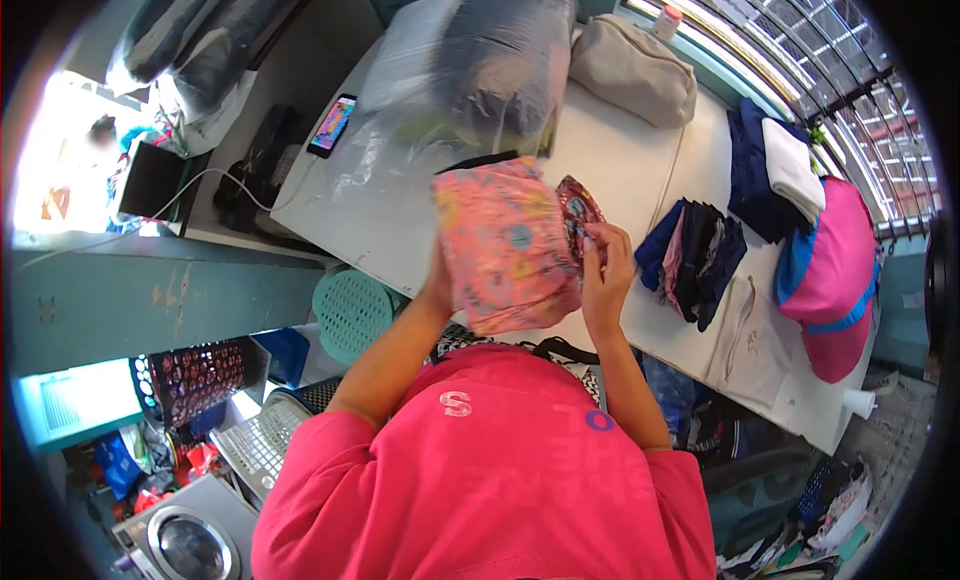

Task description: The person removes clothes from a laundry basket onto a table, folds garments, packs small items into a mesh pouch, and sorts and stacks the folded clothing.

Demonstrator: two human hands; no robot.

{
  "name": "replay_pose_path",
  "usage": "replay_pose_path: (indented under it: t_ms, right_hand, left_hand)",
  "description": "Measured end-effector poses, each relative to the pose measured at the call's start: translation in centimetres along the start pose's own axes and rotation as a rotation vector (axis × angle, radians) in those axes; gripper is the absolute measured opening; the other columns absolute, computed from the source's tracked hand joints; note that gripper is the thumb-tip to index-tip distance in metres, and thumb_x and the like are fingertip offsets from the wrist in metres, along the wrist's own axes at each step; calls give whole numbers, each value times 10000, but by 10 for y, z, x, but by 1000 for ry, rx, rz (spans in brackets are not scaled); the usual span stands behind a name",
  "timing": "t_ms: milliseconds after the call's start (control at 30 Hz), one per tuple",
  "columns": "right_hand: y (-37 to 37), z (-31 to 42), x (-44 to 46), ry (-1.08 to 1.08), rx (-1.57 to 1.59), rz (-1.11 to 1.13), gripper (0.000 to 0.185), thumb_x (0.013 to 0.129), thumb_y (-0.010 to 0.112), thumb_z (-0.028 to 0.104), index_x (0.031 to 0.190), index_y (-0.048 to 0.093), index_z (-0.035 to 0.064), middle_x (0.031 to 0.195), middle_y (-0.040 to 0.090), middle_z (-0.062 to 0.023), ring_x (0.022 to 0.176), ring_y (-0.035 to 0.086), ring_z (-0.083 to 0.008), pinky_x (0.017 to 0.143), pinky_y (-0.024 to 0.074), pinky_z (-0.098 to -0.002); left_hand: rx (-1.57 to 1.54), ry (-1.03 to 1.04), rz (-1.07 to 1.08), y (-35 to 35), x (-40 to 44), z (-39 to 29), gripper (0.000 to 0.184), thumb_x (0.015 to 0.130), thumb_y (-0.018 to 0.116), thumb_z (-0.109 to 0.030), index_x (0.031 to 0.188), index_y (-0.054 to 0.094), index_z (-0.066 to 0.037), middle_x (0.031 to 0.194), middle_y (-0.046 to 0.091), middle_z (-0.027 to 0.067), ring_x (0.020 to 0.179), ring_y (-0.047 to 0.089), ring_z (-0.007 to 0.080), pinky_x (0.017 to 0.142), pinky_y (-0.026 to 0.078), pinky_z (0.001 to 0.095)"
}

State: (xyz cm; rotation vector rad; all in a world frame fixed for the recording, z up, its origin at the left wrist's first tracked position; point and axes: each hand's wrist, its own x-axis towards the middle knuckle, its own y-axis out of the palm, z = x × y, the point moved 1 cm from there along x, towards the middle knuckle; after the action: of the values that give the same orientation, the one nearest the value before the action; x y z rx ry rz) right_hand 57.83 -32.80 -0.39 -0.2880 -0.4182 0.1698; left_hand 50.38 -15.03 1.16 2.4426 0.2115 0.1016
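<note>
A folded pink cloth with a colourful flower-like pattern [510, 240] is raised in front of my chest, over the table's near edge. My left hand [438, 280] grips it from the left, its fingers mostly hidden behind the fabric. On the other side, my right hand [608, 270] pinches a small dark red patterned cloth [578, 208], which lies against the right edge of the pink one. I cannot tell whether the two cloths are joined. A black strip of fabric [480, 163] shows just beyond the top of the pink cloth.
Bulky plastic-wrapped bundles [500, 65] and a phone [332, 126] on a cable lie on the white table [640, 145]. A beige pouch [635, 70] sits at the back. Rightward are small dark folded clothes [695, 255], a white zip pouch [745, 345] and a pink-blue bag [835, 275].
</note>
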Motion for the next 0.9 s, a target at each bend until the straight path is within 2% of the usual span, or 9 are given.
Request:
replay_pose_path:
  t_ms: [33, 100, 200, 367, 567, 633, 700, 767, 900]
  right_hand:
    - [1, 23, 2, -40, -24, 110, 204, 804, 557, 91, 989, 530, 8, 994, 514, -125, 924, 506, -237, 803, 412, -297]
    - [10, 47, -2, -85, -53, 217, 257, 798, 572, 118, 1024, 514, 11, 997, 515, -127, 907, 508, -230, 802, 408, -287]
    - [25, 57, -7, -67, -284, 387, 347, 797, 583, 201, 1076, 490, 15, 1064, 505, -161, 985, 492, -316, 823, 419, -365]
    - [23, 40, -3, 6, -349, 306, 351, 831, 529, 214, 1133, 480, 42, 1075, 522, -156, 995, 503, -314, 815, 424, -372]
    - [12, 14, 7, 177, -226, 362, 237, 860, 472, 169, 1056, 521, 44, 958, 567, -165, 896, 545, -322, 764, 428, -371]
    - [2, 14, 13, 352, -128, 307, 197, 849, 512, 119, 1021, 533, 25, 928, 584, -106, 860, 563, -196, 751, 415, -299]
    - [-21, -9, 21, 549, 280, 269, 185, 842, 527, 105, 1014, 555, 42, 899, 580, -31, 801, 545, -101, 723, 426, -252]
    - [-55, 15, 34, 696, 651, 77, 221, 831, 523, 67, 1045, 565, 32, 908, 572, -8, 806, 544, -87, 739, 437, -210]
    - [-97, 21, 35, 639, 782, -39, 252, 822, 514, 42, 1070, 553, 25, 975, 599, -53, 900, 572, -133, 785, 464, -255]
  left_hand:
    - [3, 13, -6, 2, 9, 10, 603, 891, 302, -478, 1310, 295, -44, 1295, 399, 117, 1174, 401, 249, 987, 334, 396]
    - [-507, -186, 70, 3, 25, 33, 629, 881, 269, -536, 1307, 318, -76, 1292, 403, 111, 1161, 417, 251, 981, 340, 399]
    - [-647, -224, 17, 16, 37, 50, 624, 878, 250, -561, 1306, 331, -114, 1271, 424, 95, 1138, 438, 253, 971, 354, 394]
    - [-553, -253, -142, 10, 42, 72, 592, 883, 241, -546, 1277, 376, -125, 1204, 482, 82, 1074, 490, 221, 937, 395, 335]
    - [-667, -260, 30, 20, 37, 65, 579, 896, 271, -501, 1294, 359, -89, 1265, 444, 102, 1113, 473, 248, 1001, 330, 364]
    - [-747, -272, 29, 20, 37, 62, 581, 896, 260, -508, 1282, 372, -88, 1245, 460, 109, 1114, 471, 251, 986, 348, 370]
    - [-704, -306, -32, 16, 36, 55, 618, 883, 264, -541, 1283, 377, -83, 1266, 444, 117, 1141, 448, 255, 1004, 325, 384]
    - [-643, -293, -58, 0, 20, 44, 648, 870, 280, -564, 1297, 363, -85, 1295, 414, 121, 1169, 420, 267, 1017, 303, 396]
    - [-686, -221, -60, -11, -5, -14, 740, 824, 332, -628, 1343, 302, -102, 1370, 314, 129, 1244, 320, 318, 1044, 236, 456]
